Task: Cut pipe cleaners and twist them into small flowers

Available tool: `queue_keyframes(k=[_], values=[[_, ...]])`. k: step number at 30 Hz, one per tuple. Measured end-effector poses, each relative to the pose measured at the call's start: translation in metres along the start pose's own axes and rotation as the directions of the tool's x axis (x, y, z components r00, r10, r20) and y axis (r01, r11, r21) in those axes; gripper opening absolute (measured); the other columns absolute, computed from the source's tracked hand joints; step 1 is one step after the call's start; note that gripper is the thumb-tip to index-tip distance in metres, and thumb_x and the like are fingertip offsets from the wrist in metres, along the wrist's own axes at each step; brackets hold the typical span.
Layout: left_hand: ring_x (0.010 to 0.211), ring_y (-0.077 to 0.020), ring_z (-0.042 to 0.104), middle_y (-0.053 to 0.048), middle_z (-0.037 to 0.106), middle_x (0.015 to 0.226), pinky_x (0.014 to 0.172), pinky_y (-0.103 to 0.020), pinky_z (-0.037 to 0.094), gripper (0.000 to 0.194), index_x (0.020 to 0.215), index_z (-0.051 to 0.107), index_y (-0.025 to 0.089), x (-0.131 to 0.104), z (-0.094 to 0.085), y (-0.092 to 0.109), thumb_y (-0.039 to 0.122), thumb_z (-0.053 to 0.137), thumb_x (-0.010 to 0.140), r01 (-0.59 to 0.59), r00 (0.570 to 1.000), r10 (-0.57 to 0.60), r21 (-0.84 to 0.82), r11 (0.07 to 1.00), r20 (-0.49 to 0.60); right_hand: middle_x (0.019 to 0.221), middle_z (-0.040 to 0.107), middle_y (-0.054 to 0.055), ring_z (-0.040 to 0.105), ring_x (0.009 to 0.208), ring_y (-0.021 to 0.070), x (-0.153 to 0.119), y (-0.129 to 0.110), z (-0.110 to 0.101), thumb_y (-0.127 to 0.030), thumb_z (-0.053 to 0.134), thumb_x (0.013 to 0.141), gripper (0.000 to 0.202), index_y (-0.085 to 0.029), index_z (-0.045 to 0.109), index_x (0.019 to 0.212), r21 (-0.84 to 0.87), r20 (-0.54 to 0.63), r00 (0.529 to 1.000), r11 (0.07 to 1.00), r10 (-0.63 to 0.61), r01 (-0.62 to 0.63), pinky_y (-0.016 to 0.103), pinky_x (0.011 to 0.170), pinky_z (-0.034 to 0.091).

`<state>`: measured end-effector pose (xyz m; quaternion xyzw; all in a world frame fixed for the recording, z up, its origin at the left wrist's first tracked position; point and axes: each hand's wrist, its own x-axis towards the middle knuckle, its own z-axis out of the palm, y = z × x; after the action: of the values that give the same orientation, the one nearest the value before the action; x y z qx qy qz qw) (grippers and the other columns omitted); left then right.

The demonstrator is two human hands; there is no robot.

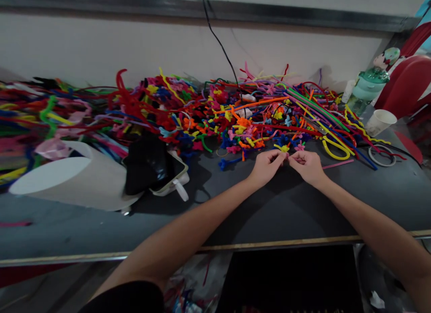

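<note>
My left hand [267,165] and my right hand [307,165] meet at the middle of a dark grey table [269,209], fingertips pinched together on a small pink pipe-cleaner piece [293,159]. Just beyond the fingers lie a yellow pipe-cleaner flower [282,147] and a pink one [299,147]. Behind them spreads a big heap of coloured pipe cleaners and twisted flowers [215,111]. A loose pink pipe cleaner [337,164] lies to the right of my right hand.
A white paper roll [70,178] and a black bag on a phone-like object [151,165] sit at the left. A white paper cup [380,122], a green bottle [368,86], a tape ring [381,155] and red chairs [407,86] are at the right. A black cable [218,41] hangs down the wall.
</note>
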<state>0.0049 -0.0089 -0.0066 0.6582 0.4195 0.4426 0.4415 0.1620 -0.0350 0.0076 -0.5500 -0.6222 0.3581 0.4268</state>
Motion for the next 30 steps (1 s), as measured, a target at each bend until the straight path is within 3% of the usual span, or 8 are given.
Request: queue_keyframes(k=[4, 9, 21, 30], values=[[0.068, -0.0127, 0.055, -0.002, 0.065, 0.074, 0.061, -0.023, 0.042, 0.031, 0.083, 0.069, 0.016, 0.004, 0.0, -0.004, 0.046, 0.066, 0.077, -0.024, 1.0, 0.025, -0.098, 0.995, 0.011, 0.061, 0.061, 0.002, 0.051, 0.057, 0.0112, 0.005, 0.006, -0.004, -0.045, 0.062, 0.071, 0.031, -0.015, 0.068, 0.07, 0.054, -0.014, 1.0, 0.998, 0.026, -0.025, 0.024, 0.055, 0.039], [0.072, -0.0129, 0.059, -0.004, 0.069, 0.079, 0.069, -0.025, 0.046, 0.033, 0.081, 0.069, 0.015, 0.005, 0.0, -0.008, 0.047, 0.07, 0.076, 0.011, 1.0, -0.005, -0.22, 0.976, 0.03, 0.06, 0.061, 0.002, 0.048, 0.055, 0.0102, 0.005, 0.006, -0.004, -0.045, 0.063, 0.07, 0.031, -0.015, 0.068, 0.069, 0.043, -0.006, 0.999, 0.999, 0.033, -0.033, 0.024, 0.055, 0.037], [0.074, -0.0121, 0.059, -0.002, 0.067, 0.078, 0.074, -0.026, 0.047, 0.03, 0.075, 0.066, 0.014, 0.009, -0.005, -0.005, 0.043, 0.075, 0.071, 0.149, 0.984, -0.106, -0.332, 0.932, 0.142, 0.062, 0.063, 0.002, 0.05, 0.055, 0.011, 0.008, 0.009, -0.008, -0.046, 0.06, 0.074, 0.032, -0.016, 0.07, 0.072, -0.049, 0.082, 0.996, 0.999, -0.02, 0.024, 0.024, 0.056, 0.035], [0.067, -0.0107, 0.055, 0.001, 0.059, 0.068, 0.071, -0.026, 0.045, 0.03, 0.076, 0.063, 0.014, 0.01, -0.005, -0.011, 0.043, 0.069, 0.078, 0.075, 0.988, -0.035, -0.265, 0.961, 0.151, 0.06, 0.061, 0.001, 0.045, 0.053, 0.0096, 0.007, 0.007, -0.009, -0.044, 0.059, 0.075, 0.032, -0.014, 0.071, 0.075, -0.073, 0.08, 0.997, 0.997, -0.022, 0.028, 0.023, 0.055, 0.034]])
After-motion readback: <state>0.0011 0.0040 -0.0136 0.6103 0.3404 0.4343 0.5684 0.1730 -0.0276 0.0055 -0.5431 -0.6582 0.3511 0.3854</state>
